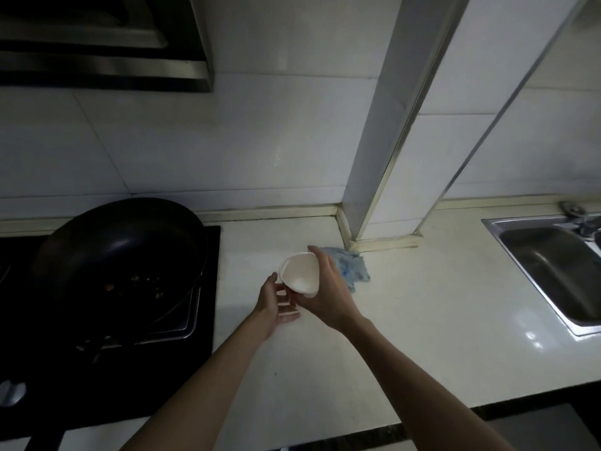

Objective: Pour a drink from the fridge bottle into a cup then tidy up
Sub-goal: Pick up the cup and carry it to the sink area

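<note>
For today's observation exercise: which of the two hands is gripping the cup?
The right hand, curled round the white cup; the left hand lies open beside it, fingers straight.

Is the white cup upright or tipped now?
Tipped: the cup leans, its mouth turned toward the camera so the inside shows, while the right hand grips its side.

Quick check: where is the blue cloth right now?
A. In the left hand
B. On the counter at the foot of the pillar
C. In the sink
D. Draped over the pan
B: the cloth lies flat on the counter at the foot of the pillar, just behind the right hand that holds the cup.
</note>
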